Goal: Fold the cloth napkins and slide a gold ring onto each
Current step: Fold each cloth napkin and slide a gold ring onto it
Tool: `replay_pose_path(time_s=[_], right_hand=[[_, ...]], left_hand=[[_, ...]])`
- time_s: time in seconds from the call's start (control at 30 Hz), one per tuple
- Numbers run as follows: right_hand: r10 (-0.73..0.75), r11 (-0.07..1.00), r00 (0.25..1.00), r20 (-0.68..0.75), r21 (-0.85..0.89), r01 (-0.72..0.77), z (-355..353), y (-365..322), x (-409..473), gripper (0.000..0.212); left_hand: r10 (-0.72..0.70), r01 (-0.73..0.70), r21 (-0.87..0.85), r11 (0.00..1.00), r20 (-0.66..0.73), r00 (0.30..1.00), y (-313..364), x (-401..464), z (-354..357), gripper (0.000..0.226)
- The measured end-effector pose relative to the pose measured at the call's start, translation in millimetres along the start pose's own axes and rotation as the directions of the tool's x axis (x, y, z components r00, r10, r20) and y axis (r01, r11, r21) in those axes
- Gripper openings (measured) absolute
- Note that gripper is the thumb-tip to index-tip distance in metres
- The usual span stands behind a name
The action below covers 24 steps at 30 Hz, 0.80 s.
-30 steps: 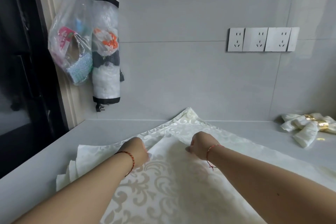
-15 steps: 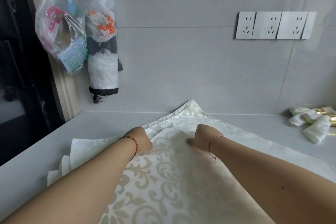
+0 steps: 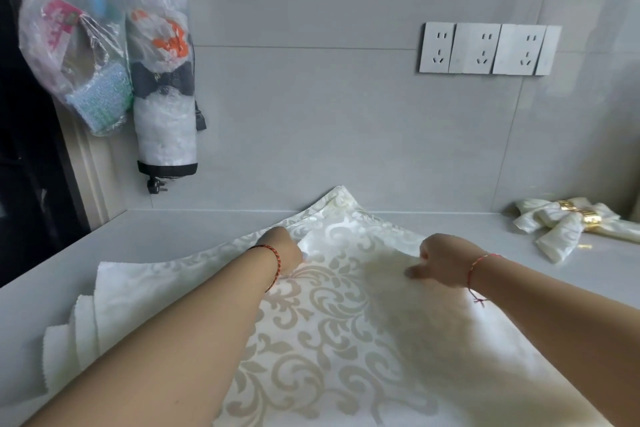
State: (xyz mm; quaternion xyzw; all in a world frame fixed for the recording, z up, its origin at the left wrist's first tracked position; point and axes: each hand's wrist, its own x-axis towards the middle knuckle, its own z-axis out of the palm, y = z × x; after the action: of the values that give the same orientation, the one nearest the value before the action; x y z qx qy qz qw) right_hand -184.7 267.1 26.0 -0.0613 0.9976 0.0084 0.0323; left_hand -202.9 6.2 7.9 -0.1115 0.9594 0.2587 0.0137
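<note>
Left hand (image 3: pixel 282 248) and right hand (image 3: pixel 441 263), fingers curled, each grip pinching the napkin (image 3: pixel 329 340) fold on bench (image 3: pixel 173 232); ringed napkins (image 3: pixel 568 222) far right.

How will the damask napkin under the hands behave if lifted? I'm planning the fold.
Probably floppy: the napkin humps and creases where the left hand and right hand pinch it. Likely light. Its sheen suggests it may slide on the counter.

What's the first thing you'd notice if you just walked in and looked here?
Two hands, the left hand and right hand, pinch a fold in a big cream patterned napkin spread across the counter. Far right, finished napkins lie with gold rings on them. Plastic bags hang upper left.
</note>
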Motion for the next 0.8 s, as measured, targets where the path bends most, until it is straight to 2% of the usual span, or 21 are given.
replay_pose_path(time_s=[0.13,0.23,0.27,0.33,0.37,0.4,0.47,0.57,0.63,0.67,0.7,0.8], right_hand=[[0.045,0.995,0.998,0.053,0.089,-0.049,4.2,10.8,11.2,0.048],[0.021,0.987,0.999,0.024,0.158,-0.024,7.7,0.5,31.3,0.053],[0.001,0.983,1.000,0.003,0.183,-0.002,8.0,-6.2,37.7,0.050],[-0.035,0.960,0.998,-0.050,0.274,0.047,9.3,-20.0,51.5,0.039],[-0.047,0.940,0.996,-0.077,0.333,0.070,11.1,-26.5,58.9,0.032],[-0.056,0.913,0.993,-0.107,0.396,0.094,13.4,-32.4,64.0,0.024],[-0.058,0.830,0.985,-0.162,0.541,0.138,22.2,-39.8,72.3,0.006],[-0.053,0.624,0.974,-0.219,0.754,0.203,33.4,-40.5,72.9,0.023],[-0.066,0.411,0.981,-0.183,0.891,0.194,34.3,-37.3,69.4,0.030],[-0.081,0.340,0.984,-0.158,0.924,0.177,33.0,-35.9,67.5,0.033],[-0.096,0.325,0.984,-0.149,0.930,0.173,31.5,-34.7,66.0,0.035],[-0.129,0.458,0.977,-0.172,0.863,0.212,29.6,-36.7,63.8,0.030]], left_hand=[[0.011,-0.012,-0.026,1.000,-0.017,1.000,19.6,9.0,13.1,0.027],[0.053,-0.056,-0.104,0.993,-0.032,0.998,23.5,16.1,20.0,0.036],[0.067,-0.072,-0.153,0.986,-0.038,0.997,22.0,17.3,22.9,0.035],[0.101,-0.122,-0.254,0.960,-0.095,0.990,14.9,22.2,29.6,0.014],[0.125,-0.157,-0.292,0.943,-0.127,0.984,10.8,24.1,32.4,0.010],[0.152,-0.192,-0.321,0.927,-0.148,0.977,6.8,25.7,34.1,0.018],[0.194,-0.238,-0.387,0.891,-0.149,0.970,1.7,27.5,34.6,0.019],[0.228,-0.259,-0.485,0.835,-0.123,0.966,0.0,25.5,30.6,0.021],[0.242,-0.261,-0.463,0.847,-0.101,0.965,0.2,25.1,28.8,0.024],[0.237,-0.251,-0.456,0.854,-0.087,0.968,0.7,24.5,28.2,0.027],[0.229,-0.236,-0.461,0.856,-0.073,0.971,2.0,22.9,26.4,0.030],[0.212,-0.185,-0.550,0.814,-0.015,0.977,7.4,21.3,19.6,0.028]])
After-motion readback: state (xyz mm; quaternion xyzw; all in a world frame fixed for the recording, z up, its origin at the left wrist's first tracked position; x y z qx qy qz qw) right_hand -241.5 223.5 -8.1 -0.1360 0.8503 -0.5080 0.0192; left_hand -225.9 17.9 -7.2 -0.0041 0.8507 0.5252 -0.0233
